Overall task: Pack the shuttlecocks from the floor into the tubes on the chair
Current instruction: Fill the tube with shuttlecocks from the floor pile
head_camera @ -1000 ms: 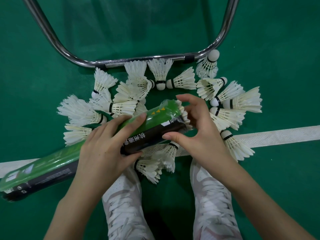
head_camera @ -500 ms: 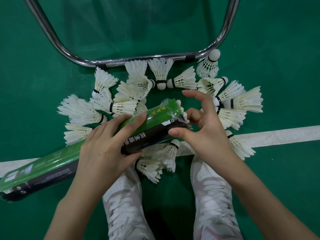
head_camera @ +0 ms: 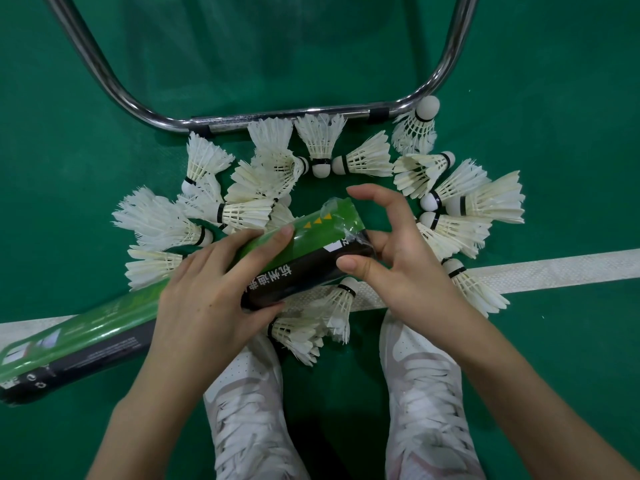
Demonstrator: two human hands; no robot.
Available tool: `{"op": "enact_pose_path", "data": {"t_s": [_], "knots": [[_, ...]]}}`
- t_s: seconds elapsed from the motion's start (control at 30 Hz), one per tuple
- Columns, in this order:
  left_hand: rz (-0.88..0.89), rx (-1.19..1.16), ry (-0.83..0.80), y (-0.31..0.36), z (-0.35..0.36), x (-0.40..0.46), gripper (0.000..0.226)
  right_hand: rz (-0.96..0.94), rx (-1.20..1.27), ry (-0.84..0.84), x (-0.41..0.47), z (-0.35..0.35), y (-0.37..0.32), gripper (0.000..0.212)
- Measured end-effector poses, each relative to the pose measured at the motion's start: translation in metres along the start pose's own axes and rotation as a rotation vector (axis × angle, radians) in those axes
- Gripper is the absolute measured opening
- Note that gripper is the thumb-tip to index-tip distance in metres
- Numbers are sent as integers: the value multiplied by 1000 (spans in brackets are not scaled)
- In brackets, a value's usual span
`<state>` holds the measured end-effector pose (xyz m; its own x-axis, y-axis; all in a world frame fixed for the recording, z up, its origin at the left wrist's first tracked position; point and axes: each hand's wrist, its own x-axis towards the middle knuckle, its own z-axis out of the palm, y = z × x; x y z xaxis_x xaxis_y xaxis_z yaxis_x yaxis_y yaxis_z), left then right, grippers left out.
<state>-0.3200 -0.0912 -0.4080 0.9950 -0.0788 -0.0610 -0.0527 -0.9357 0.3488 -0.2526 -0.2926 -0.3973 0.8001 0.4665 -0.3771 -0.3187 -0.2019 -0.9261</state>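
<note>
A long green-and-black cardboard shuttlecock tube (head_camera: 194,299) is being held slanted above the green court floor (head_camera: 554,98), gripped round its middle by the left hand (head_camera: 204,299). Its open end is being touched by the thumb of the right hand (head_camera: 398,258), whose fingers are curled there; whether anything is being pinched cannot be told. White feather shuttlecocks (head_camera: 460,233) are being left scattered beneath, near the chrome chair leg (head_camera: 277,117).

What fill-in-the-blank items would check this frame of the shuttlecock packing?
The left hand grips the green-and-black cardboard tube around its ____.
The right hand is at the tube's ____ end.
White feather shuttlecocks lie on the ____ floor.
The white shoes number ____.

Missing words: middle; open; green; two
</note>
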Motion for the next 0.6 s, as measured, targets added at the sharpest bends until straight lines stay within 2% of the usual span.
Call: {"op": "enact_pose_path", "data": {"t_s": [0.3, 0.47, 0.6], "knots": [[1, 1, -3, -1, 0, -1, 92, -39, -53, -81, 2, 0, 1, 65], [5, -6, 12, -1, 0, 0, 92, -45, -82, -19, -2, -1, 1, 60], [5, -18, 21, -1, 1, 2, 91, -50, -197, 102, -9, -6, 6, 55]]}}
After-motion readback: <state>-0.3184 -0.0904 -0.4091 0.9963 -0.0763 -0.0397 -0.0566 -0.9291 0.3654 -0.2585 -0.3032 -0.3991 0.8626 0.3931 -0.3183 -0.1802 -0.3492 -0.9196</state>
